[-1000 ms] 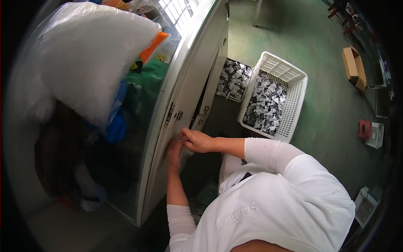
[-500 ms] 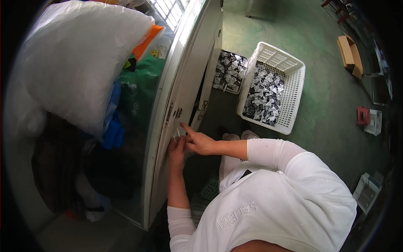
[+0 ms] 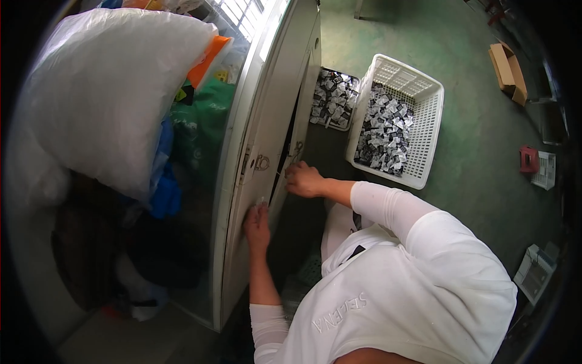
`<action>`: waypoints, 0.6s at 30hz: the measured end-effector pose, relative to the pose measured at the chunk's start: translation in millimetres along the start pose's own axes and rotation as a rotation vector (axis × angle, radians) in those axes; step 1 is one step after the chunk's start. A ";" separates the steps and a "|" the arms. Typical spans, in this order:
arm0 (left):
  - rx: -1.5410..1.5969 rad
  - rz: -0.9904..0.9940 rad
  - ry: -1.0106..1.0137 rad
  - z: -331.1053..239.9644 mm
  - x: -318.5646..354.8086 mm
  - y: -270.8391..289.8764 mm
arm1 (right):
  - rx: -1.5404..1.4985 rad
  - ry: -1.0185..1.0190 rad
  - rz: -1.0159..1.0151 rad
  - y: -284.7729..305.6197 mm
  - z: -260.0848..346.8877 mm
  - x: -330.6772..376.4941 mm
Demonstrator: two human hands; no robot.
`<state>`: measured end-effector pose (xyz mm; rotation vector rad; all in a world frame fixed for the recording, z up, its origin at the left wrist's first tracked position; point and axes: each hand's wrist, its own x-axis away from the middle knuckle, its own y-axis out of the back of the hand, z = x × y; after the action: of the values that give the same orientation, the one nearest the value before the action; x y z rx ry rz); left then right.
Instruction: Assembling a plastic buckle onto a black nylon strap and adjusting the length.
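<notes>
The pale metal cabinet door (image 3: 267, 127) stands right under both hands, its long edge running away from the person toward the top of the view, and the dark gap (image 3: 290, 151) along that edge opens toward the person's right. The right hand (image 3: 305, 180) is at the gap itself, fingers (image 3: 292, 173) curled together on the door's edge just below a small metal fitting; whether they pinch anything there is too small to tell. The left hand (image 3: 257, 221) lies flat-ish on the door face, nearer the person, fingertips (image 3: 260, 205) pressed together and pointing up toward the ring-shaped latch (image 3: 262, 162), which sits just beyond them, not touched. So the right hand is the nearer one to the opening and the left is the nearer one to the latch.

To the left of the fingers, behind the cabinet's glass side, a big white sack (image 3: 115, 91) is heaped over green and blue bags. Beyond the right hand, on the green floor (image 3: 485, 133), a white plastic basket (image 3: 428, 121) holds many small black-and-white packets (image 3: 382, 136), with a smaller tray of the same packets (image 3: 333, 100) just beside it. A cardboard box (image 3: 508, 71) lies well apart, farther right.
</notes>
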<state>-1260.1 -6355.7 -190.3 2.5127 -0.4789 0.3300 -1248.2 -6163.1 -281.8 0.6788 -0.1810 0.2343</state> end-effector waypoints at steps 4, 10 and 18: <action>-0.072 -0.019 -0.010 0.8 -1.5 1.7 | 0.129 -0.187 -0.058 3.5 -63.0 67.5; -0.039 -0.051 -0.001 2.6 -5.8 -2.9 | -0.561 -0.537 0.173 42.5 -69.3 91.7; -0.086 -0.052 0.002 -2.6 -7.5 -4.2 | -0.338 0.107 0.030 87.1 41.4 30.7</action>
<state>-1265.6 -6348.9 -192.6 2.4363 -0.4175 0.2854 -1246.2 -6119.1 -190.7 0.3268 -0.1245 0.2603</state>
